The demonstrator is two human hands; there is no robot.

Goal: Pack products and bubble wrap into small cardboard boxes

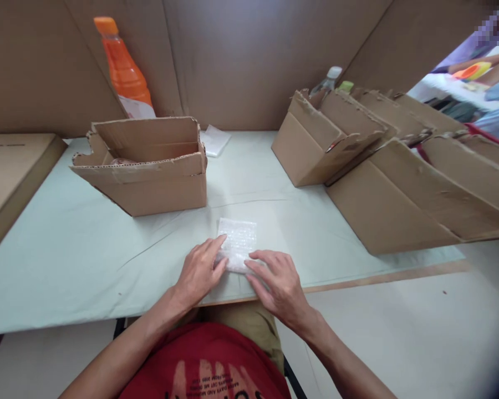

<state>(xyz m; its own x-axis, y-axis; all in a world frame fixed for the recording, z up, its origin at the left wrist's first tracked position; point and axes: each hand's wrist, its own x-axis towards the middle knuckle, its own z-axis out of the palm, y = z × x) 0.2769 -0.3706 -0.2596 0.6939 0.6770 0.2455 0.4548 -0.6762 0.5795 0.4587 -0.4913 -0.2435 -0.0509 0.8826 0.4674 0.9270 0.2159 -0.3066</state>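
Note:
A small piece of bubble wrap (238,237) lies on the cloth-covered table in front of me, and its near edge looks rolled or folded over. My left hand (199,267) holds the left side of the roll, thumb at the near edge and index finger stretched along the sheet. At the right end, my right hand (276,279) grips the near corner between thumb and bent fingers. Whether anything lies inside the folded part, I cannot tell.
An open cardboard box (166,188) stands at the left, with an orange bottle (127,72) behind it. Beside that box lies a clear plastic packet (216,139). Several cut-open boxes (403,194) line the right, and a bottle (330,77) pokes out. Cardboard panels (249,66) wall the back.

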